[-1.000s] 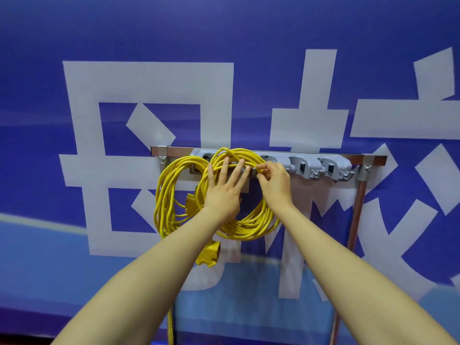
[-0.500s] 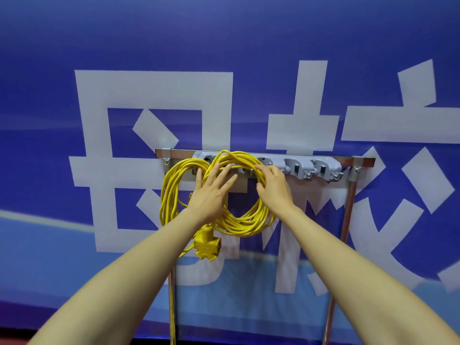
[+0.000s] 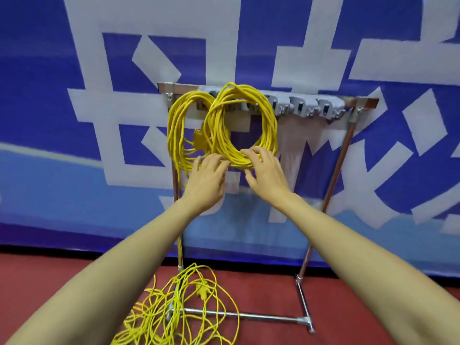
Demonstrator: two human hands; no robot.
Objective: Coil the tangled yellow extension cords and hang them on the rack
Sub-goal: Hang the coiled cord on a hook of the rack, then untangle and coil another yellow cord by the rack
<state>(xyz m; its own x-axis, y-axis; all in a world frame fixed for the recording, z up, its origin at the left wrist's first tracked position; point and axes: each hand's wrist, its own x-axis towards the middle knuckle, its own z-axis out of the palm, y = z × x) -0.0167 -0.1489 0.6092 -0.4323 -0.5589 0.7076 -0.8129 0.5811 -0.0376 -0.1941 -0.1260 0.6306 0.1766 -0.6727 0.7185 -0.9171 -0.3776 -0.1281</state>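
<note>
Rack (image 3: pixel 335 170): one, metal, standing on the red floor (image 3: pixel 361 307) in front of a blue banner (image 3: pixel 49 95); two uprights.
Holders (image 3: pixel 301 108): three free grey ones showing on the top bar, right of the coils.
Hung coils: two, side by side and overlapping; left coil (image 3: pixel 174 135) and right coil (image 3: pixel 268 125), both at the left end of the bar.
Socket block (image 3: pixel 199 141): one, yellow, between the two coils.
Heap (image 3: pixel 184 307): one tangled mass of yellow cord on the floor at the left upright; number of cords in it cannot be told.
Left hand (image 3: pixel 209 180): fingers relaxed, tips touching the bottom of the right coil.
Right hand (image 3: pixel 266 175): just beside the left, fingers loosely bent on the bottom of the right coil, thumb clear of it; not clamped.
</note>
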